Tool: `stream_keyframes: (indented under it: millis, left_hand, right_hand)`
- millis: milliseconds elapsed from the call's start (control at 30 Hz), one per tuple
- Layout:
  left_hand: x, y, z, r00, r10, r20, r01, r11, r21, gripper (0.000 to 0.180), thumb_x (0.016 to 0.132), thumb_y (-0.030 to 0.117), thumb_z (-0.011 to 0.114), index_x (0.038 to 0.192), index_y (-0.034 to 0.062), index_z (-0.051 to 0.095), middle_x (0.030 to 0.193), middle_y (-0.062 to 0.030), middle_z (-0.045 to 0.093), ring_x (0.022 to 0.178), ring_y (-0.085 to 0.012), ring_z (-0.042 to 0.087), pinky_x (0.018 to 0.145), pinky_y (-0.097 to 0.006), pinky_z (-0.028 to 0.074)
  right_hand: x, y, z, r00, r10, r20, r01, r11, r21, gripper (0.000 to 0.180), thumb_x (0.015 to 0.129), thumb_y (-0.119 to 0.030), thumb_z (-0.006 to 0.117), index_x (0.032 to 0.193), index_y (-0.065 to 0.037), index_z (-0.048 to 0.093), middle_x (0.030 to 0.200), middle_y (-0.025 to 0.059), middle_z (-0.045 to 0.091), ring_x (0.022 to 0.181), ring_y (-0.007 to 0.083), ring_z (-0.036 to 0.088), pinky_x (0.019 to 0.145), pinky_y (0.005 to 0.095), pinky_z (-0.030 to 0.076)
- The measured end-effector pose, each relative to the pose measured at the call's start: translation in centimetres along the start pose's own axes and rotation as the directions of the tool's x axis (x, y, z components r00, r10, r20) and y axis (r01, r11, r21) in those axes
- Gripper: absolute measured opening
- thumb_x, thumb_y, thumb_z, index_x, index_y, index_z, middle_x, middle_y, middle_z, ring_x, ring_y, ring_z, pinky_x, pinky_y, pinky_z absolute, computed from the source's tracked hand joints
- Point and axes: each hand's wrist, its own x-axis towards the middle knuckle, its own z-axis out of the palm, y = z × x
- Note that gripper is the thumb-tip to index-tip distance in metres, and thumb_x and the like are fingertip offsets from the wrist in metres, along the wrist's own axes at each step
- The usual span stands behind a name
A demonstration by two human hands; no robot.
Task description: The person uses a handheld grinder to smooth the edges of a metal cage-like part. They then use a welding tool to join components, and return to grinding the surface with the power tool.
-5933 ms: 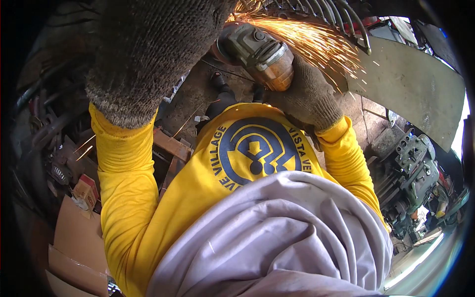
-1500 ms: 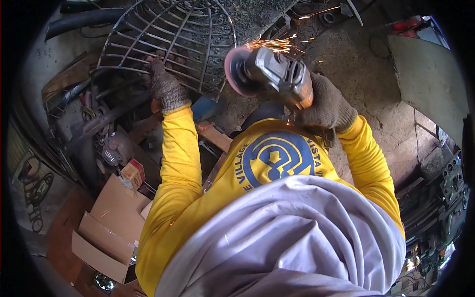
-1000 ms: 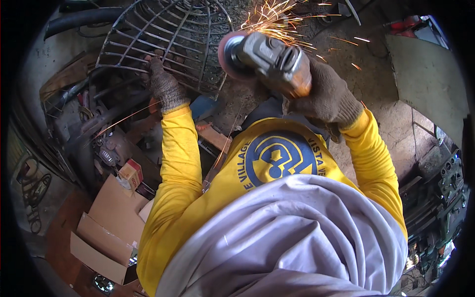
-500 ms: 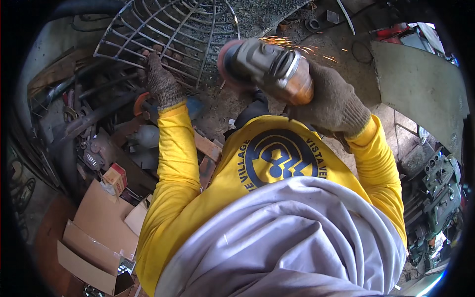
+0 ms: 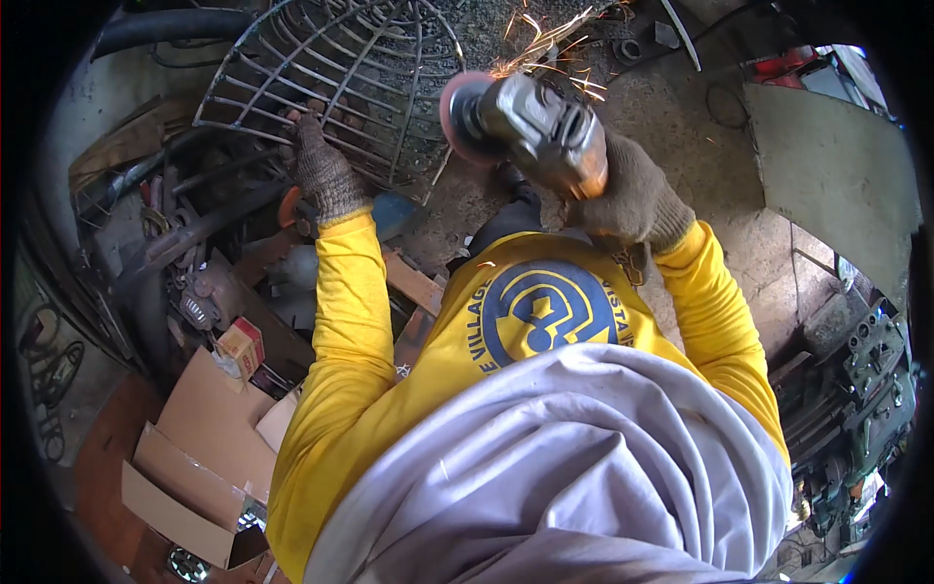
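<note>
My left hand (image 5: 326, 175), in a brown knit glove, grips a bar of a round metal wire cage (image 5: 331, 88) that leans at the upper left. My right hand (image 5: 632, 200), also gloved, holds a grey angle grinder (image 5: 535, 127) by its body. The grinder's reddish disc (image 5: 457, 112) sits at the cage's right edge, and orange sparks (image 5: 550, 39) fly up and to the right from it. Yellow sleeves cover both arms, and a grey cloth hangs over my chest below.
Flattened cardboard boxes (image 5: 195, 457) and a small red box (image 5: 238, 346) lie at the lower left among scrap metal and pipes (image 5: 185, 234). A flat grey sheet (image 5: 837, 180) leans at the right on the concrete floor. Machine parts (image 5: 871, 389) stand at the far right.
Over the last seconds the grinder has stayed against the cage's right edge, shifting slightly, with sparks coming and going. My left hand keeps its grip on the cage bars.
</note>
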Motion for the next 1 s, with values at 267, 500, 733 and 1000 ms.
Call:
stream_keyframes:
  millis: [267, 500, 733, 1000]
  left_hand:
    - [-0.3, 0.7, -0.4, 0.997, -0.064, 0.053, 0.059, 0.995, 0.084, 0.04, 0.102, 0.036, 0.062, 0.13, 0.0087, 0.063, 0.12, -0.0151, 0.071, 0.099, -0.0323, 0.073, 0.084, -0.048, 0.062]
    - [0.0, 0.6, -0.3, 0.975, -0.211, 0.066, 0.213, 0.977, -0.026, 0.047, 0.104, 0.045, 0.056, 0.132, 0.0078, 0.063, 0.126, -0.0141, 0.07, 0.11, -0.0316, 0.069, 0.096, -0.049, 0.056]
    - [1.6, 0.4, -1.9, 0.956, -0.203, 0.211, 0.201, 0.979, 0.032, 0.051, 0.105, 0.049, 0.053, 0.134, 0.0082, 0.064, 0.13, -0.0127, 0.068, 0.118, -0.031, 0.065, 0.103, -0.049, 0.052]
    - [2.7, -0.1, -2.8, 0.99, -0.11, 0.089, 0.1, 0.989, 0.114, 0.041, 0.101, 0.043, 0.062, 0.124, 0.0093, 0.067, 0.115, -0.0103, 0.073, 0.1, -0.0283, 0.071, 0.088, -0.045, 0.058]
  right_hand:
    - [0.7, 2.1, -0.4, 0.99, 0.089, 0.109, -0.113, 0.965, 0.235, 0.081, 0.059, -0.02, 0.086, 0.134, -0.002, 0.06, 0.121, 0.0096, 0.07, 0.11, 0.0181, 0.064, 0.102, 0.0349, 0.049]
    - [-0.8, 3.4, 0.9, 0.994, -0.052, 0.092, 0.022, 0.954, 0.299, 0.082, 0.06, -0.023, 0.088, 0.134, -0.002, 0.061, 0.122, 0.0083, 0.07, 0.108, 0.018, 0.065, 0.101, 0.0355, 0.05]
    - [-0.6, 1.8, 0.0, 0.988, 0.013, 0.151, -0.055, 0.958, 0.28, 0.087, 0.058, -0.022, 0.091, 0.136, 0.0, 0.06, 0.126, 0.011, 0.07, 0.112, 0.0213, 0.066, 0.104, 0.0366, 0.049]
    - [0.8, -1.6, -0.1, 0.997, -0.068, 0.035, 0.069, 0.996, -0.054, 0.077, 0.068, -0.022, 0.087, 0.137, -0.001, 0.058, 0.124, 0.0206, 0.071, 0.117, 0.0339, 0.069, 0.101, 0.0404, 0.053]
